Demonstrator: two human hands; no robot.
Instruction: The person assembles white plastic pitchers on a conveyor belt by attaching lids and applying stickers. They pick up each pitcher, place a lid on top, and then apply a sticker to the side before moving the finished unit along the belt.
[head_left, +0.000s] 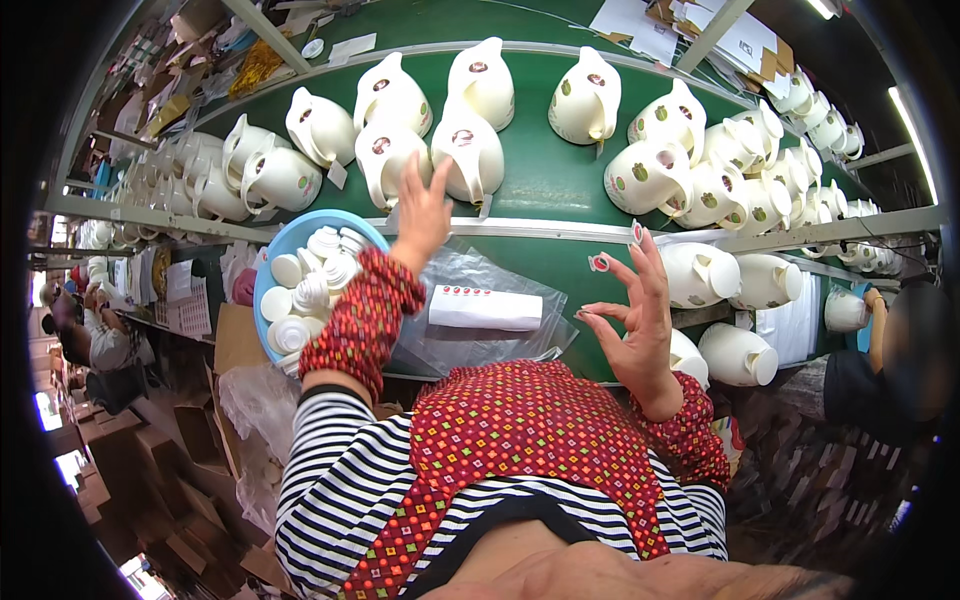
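Observation:
My left hand (pixel 422 215) reaches forward with its fingers spread, at a pair of white jugs. Its fingertips overlap the left jug (pixel 382 150) and come close to the right jug (pixel 468 150); whether they touch is unclear. Both jugs carry a dark oval sticker on top. On the other side my right hand (pixel 640 325) is raised with fingers apart. Small red stickers (pixel 600 263) cling to its fingertips. Between my hands a white sticker strip (pixel 485 312) with a row of red stickers lies on a clear plastic bag (pixel 415 345).
A blue basin (pixel 268 250) full of white lids stands at my left. More white jugs crowd the green conveyor (pixel 530 190) to both sides, and several lie by my right arm. A metal rail (pixel 560 230) crosses ahead. Other people work at far left and right.

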